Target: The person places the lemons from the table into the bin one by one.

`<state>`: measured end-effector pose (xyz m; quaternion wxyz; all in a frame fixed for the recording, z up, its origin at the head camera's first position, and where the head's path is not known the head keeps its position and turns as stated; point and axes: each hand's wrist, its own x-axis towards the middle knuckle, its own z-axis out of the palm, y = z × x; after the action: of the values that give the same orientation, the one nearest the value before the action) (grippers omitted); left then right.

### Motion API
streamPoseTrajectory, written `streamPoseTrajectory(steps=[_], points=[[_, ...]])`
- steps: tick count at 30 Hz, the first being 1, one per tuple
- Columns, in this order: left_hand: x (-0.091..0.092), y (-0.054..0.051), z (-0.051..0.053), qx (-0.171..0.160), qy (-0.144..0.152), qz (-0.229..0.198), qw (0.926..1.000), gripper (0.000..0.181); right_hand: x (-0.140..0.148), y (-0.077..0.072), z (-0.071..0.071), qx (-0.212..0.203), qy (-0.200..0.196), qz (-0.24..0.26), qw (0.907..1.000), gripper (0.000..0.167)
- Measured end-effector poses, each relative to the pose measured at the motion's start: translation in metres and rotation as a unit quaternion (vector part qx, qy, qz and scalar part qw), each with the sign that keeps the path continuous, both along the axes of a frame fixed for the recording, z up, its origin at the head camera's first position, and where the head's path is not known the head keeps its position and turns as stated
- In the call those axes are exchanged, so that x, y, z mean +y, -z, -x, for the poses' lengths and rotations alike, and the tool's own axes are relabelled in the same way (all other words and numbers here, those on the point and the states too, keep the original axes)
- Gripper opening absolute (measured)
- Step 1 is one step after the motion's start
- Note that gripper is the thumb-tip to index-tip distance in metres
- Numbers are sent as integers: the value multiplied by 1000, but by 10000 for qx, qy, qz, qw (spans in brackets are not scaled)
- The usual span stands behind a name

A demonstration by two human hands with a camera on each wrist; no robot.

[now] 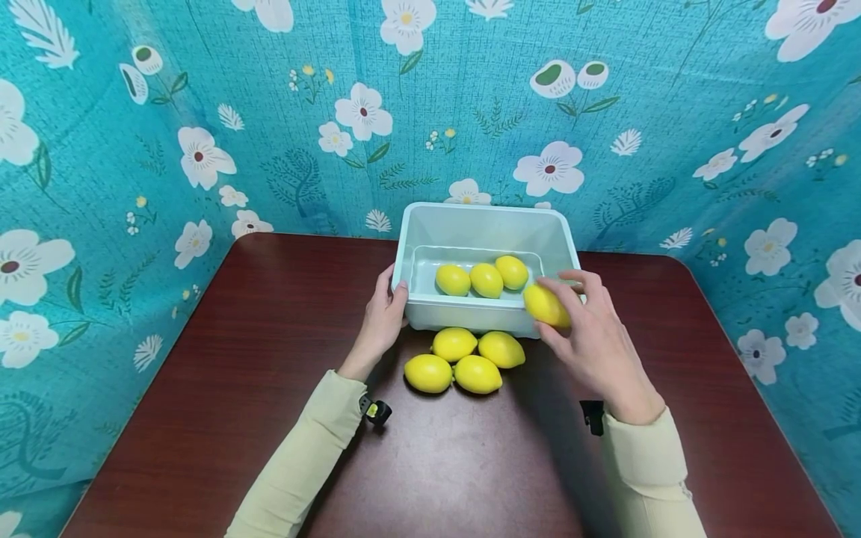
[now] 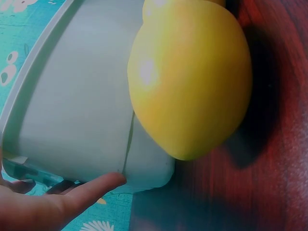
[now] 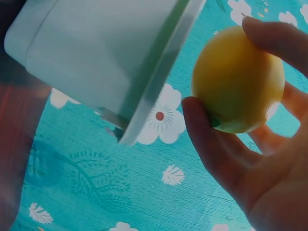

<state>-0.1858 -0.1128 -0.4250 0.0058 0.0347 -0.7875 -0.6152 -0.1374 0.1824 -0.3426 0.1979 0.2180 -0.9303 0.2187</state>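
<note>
My right hand (image 1: 599,344) pinches a lemon (image 1: 546,305) between thumb and fingers, at the front right corner of a pale blue plastic bin (image 1: 464,314). In the right wrist view, this lemon (image 3: 238,79) appears outside the bin wall (image 3: 96,53). My left hand (image 1: 383,317) holds the bin's front left corner, thumb at the rim. One finger (image 2: 96,192) lies along the outer wall in the left wrist view. Inside the bin are three lemons (image 1: 486,280). Several more lemons (image 1: 477,373) lie grouped on the table before it; one lemon (image 2: 192,77) looms close in the left wrist view.
The bin stands at the back of a dark red-brown wooden table (image 1: 282,314). Behind and beside the table hangs a turquoise flowered cloth (image 1: 444,97). A small black camera (image 1: 375,411) sits at the left wrist.
</note>
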Motion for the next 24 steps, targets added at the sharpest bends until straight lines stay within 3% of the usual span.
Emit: streamPoseTrajectory(steps=[15,24], points=[[0,1,0,-17,-16,26,10000,52,4,6,16,-36,343,134,9993,59],[0,-1,-1,-18,3,36,10000,52,0,16,25,43,535,223,9983,60]])
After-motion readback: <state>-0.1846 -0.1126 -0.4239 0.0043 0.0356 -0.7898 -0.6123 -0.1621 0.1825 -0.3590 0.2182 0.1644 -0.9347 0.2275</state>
